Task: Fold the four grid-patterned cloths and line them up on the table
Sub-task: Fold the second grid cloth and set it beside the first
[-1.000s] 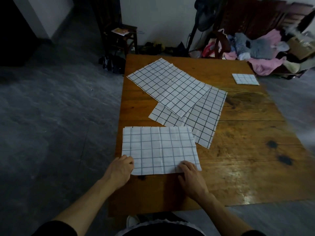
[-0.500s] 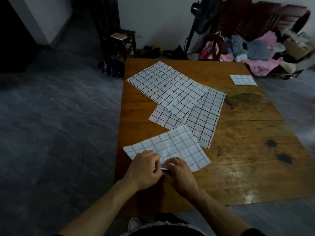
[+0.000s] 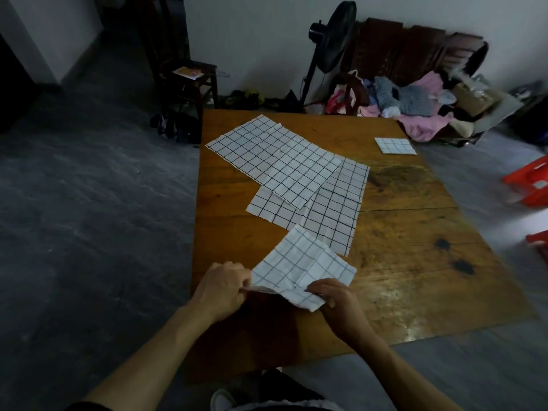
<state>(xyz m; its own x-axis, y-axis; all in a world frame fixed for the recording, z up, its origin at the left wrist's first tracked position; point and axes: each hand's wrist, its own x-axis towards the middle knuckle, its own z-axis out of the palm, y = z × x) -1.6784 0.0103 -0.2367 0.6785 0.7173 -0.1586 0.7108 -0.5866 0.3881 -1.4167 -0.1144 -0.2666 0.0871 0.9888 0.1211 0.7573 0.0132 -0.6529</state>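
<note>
Wooden table [image 3: 415, 262]: both hands pinch the near grid cloth [image 3: 302, 262].

The upper spread cloth [image 3: 275, 160] hides part of the lower cloth [image 3: 326, 215].

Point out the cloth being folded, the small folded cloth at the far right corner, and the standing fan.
cloth being folded [image 3: 302, 262], head view, middle of its top layer.
small folded cloth [image 3: 394, 145], head view, centre of its top face.
standing fan [image 3: 338, 37], head view, dark round head.

dim room, grey floor [image 3: 89, 232], fan [image 3: 338, 37]
</note>
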